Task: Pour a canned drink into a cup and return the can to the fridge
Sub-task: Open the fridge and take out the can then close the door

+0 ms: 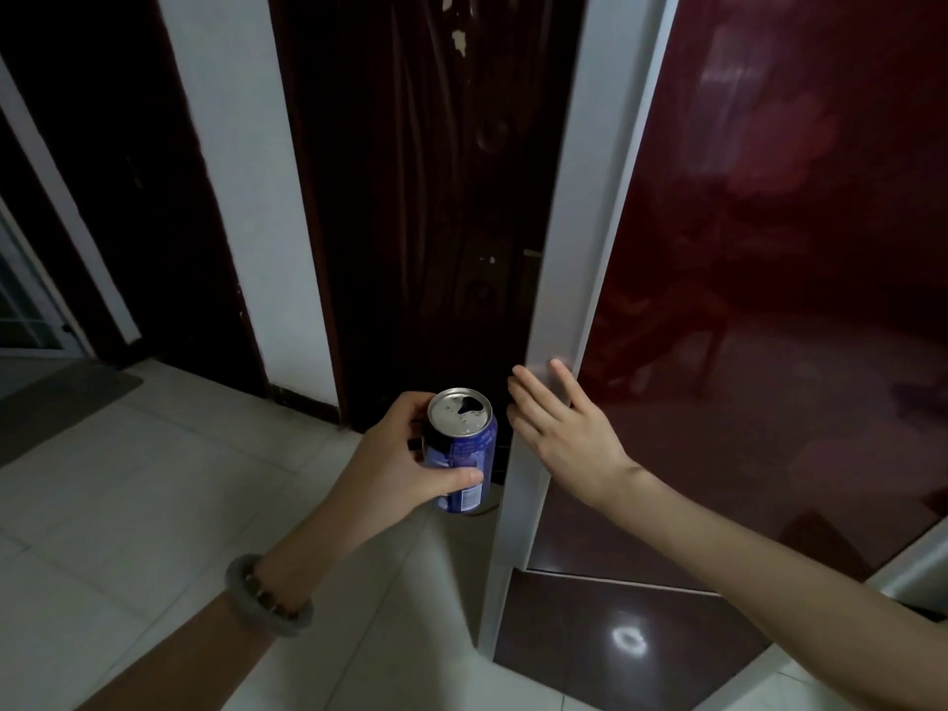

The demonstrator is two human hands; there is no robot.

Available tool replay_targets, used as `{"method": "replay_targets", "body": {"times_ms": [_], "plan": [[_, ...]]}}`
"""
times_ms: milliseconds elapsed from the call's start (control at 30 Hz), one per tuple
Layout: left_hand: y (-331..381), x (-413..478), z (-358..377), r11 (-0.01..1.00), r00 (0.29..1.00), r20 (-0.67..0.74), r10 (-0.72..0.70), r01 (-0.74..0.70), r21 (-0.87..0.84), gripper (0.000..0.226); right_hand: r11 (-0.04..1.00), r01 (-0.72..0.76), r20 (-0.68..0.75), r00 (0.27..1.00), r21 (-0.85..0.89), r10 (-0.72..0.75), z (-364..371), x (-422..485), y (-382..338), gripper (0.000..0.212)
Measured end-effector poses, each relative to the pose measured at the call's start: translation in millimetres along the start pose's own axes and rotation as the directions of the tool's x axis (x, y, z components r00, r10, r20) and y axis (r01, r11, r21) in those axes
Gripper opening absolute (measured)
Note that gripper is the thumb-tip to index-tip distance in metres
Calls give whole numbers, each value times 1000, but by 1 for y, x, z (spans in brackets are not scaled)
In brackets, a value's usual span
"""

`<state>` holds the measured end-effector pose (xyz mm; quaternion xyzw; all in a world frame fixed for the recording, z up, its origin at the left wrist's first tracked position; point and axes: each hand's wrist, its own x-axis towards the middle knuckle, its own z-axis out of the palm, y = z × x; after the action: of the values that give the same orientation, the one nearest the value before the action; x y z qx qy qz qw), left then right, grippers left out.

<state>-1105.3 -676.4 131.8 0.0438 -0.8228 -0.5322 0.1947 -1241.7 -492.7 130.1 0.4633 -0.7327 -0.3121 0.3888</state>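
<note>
My left hand (405, 454) grips a blue drink can (461, 449) upright, thumb across its front; the can's silver top shows an open mouth. Just right of it, my right hand (559, 428) stretches out with straight fingers, fingertips at the silver left edge of the fridge (564, 279). The fridge has a glossy dark red upper door (769, 248) and a lower door (605, 628) beneath it. Both doors look closed. No cup is in view.
A dark brown wooden door (410, 197) stands right behind the can, left of the fridge. White wall strips (246, 197) flank it, with another dark doorway (102, 171) at the left. Pale floor tiles (179, 479) and a grey mat (56, 402) lie below.
</note>
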Motion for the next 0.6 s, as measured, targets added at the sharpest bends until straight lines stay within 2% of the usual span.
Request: {"method": "replay_targets", "body": {"times_ms": [167,600], "plan": [[-10,23,-6,1000,1000,16,8,-8,14,62,1000,-26,-5,1000,4,26,21,17,5,42],[-23,75,-27,999,989,141,33,-36,19,66,985,-164,164,975,56,152,56,44,9,56]]}}
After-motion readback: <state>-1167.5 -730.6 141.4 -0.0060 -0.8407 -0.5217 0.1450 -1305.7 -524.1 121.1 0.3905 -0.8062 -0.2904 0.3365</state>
